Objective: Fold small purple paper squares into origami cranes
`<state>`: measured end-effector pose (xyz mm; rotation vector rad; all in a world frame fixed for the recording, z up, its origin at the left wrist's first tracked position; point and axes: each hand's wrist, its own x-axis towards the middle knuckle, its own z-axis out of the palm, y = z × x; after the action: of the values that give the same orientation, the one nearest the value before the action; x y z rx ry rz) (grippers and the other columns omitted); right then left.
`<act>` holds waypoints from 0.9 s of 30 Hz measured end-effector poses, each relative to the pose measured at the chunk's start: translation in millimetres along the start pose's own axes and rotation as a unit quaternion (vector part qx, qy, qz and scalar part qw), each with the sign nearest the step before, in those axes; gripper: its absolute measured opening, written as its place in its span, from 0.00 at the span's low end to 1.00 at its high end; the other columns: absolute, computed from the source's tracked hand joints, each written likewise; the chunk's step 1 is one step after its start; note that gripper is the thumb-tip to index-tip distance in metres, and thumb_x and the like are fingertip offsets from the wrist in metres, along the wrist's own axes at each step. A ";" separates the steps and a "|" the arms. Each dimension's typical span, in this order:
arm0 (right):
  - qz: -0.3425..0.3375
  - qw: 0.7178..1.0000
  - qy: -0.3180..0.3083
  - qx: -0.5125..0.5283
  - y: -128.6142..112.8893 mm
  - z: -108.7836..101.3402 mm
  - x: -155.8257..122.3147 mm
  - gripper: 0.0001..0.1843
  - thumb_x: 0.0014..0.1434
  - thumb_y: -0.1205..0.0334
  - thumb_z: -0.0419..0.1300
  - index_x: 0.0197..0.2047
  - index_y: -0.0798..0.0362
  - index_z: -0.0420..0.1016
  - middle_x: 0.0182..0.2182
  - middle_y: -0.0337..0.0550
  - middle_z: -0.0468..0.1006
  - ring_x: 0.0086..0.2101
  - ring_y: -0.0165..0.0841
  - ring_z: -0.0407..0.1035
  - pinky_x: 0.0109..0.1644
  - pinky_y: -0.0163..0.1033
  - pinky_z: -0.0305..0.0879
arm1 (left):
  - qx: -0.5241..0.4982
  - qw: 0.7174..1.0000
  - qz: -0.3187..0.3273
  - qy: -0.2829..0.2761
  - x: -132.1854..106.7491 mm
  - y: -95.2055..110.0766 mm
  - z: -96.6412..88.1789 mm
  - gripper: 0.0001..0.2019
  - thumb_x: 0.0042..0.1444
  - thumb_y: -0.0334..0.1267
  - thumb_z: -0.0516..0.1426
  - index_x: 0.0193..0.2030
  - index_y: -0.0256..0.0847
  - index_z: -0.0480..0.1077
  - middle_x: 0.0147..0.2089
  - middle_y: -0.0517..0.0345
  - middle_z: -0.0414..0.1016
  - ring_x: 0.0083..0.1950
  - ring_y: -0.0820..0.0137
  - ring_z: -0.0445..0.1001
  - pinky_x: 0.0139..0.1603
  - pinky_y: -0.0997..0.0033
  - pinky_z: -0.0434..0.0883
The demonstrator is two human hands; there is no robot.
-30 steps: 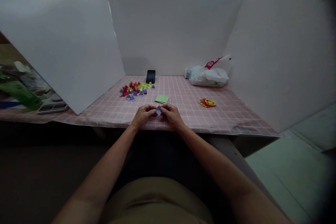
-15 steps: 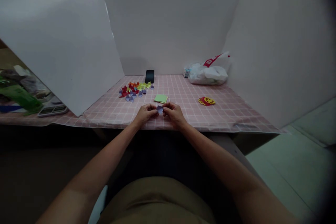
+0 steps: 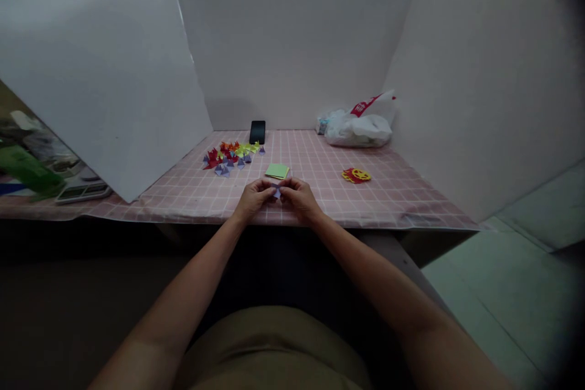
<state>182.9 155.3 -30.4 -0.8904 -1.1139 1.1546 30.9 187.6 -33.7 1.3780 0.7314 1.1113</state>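
My left hand (image 3: 253, 198) and my right hand (image 3: 296, 198) meet near the front edge of the pink checked tablecloth (image 3: 402, 195). Both pinch a small purple folded paper piece (image 3: 276, 192) between their fingertips, and most of the piece is hidden by the fingers. Just beyond the hands lies a stack of green paper squares (image 3: 277, 171). Further back on the left sits a cluster of several small folded paper pieces (image 3: 231, 155) in red, orange, yellow-green and purple.
White boards (image 3: 292, 42) wall in the table on three sides. A black phone (image 3: 257, 131) lies at the back, a white plastic bag (image 3: 359, 128) at the back right, a red and yellow cut-out (image 3: 356, 175) to the right. A calculator (image 3: 82, 192) sits outside the left board.
The hands have stayed together on the purple piece, with the fingers closing more tightly over it. The camera has shifted slightly, so the table sits a bit further left in view.
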 end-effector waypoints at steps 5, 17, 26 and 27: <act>0.001 1.000 -0.003 0.004 -1.2 1.0 -1.3 0.07 0.45 0.64 0.63 0.31 0.53 0.72 0.24 0.33 0.72 0.22 0.25 0.64 0.27 0.33 0.61 | -0.010 1.000 0.002 0.003 -0.8 0.2 -0.5 0.10 0.47 0.39 0.65 0.35 0.38 0.71 0.30 0.61 0.76 0.28 0.73 0.76 0.33 0.71 0.73; 0.013 1.000 -0.016 0.011 -3.4 3.4 -2.9 0.07 0.47 0.64 0.63 0.31 0.51 0.70 0.23 0.33 0.72 0.21 0.25 0.64 0.27 0.33 0.62 | -0.003 1.000 0.008 -0.004 -2.4 2.2 0.0 0.07 0.48 0.35 0.65 0.34 0.37 0.75 0.30 0.60 0.77 0.27 0.74 0.75 0.31 0.73 0.72; 0.012 0.999 -0.021 0.031 -5.2 2.9 -3.4 0.07 0.46 0.66 0.63 0.32 0.51 0.72 0.23 0.33 0.73 0.21 0.25 0.65 0.27 0.32 0.61 | -0.022 1.000 0.014 -0.006 -3.4 2.7 -1.2 0.07 0.48 0.35 0.64 0.35 0.38 0.74 0.30 0.59 0.78 0.28 0.73 0.76 0.32 0.72 0.72; 0.012 0.999 -0.023 0.035 -5.3 2.9 -3.5 0.07 0.46 0.66 0.63 0.32 0.51 0.72 0.23 0.32 0.73 0.21 0.25 0.65 0.27 0.32 0.62 | -0.026 1.000 0.016 -0.005 -3.6 2.8 -1.0 0.07 0.48 0.35 0.64 0.35 0.38 0.74 0.30 0.59 0.77 0.28 0.73 0.76 0.32 0.73 0.72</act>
<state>181.2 150.7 -25.3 -0.8284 -1.0948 1.2324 28.2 184.3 -31.8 1.3551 0.6715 1.1401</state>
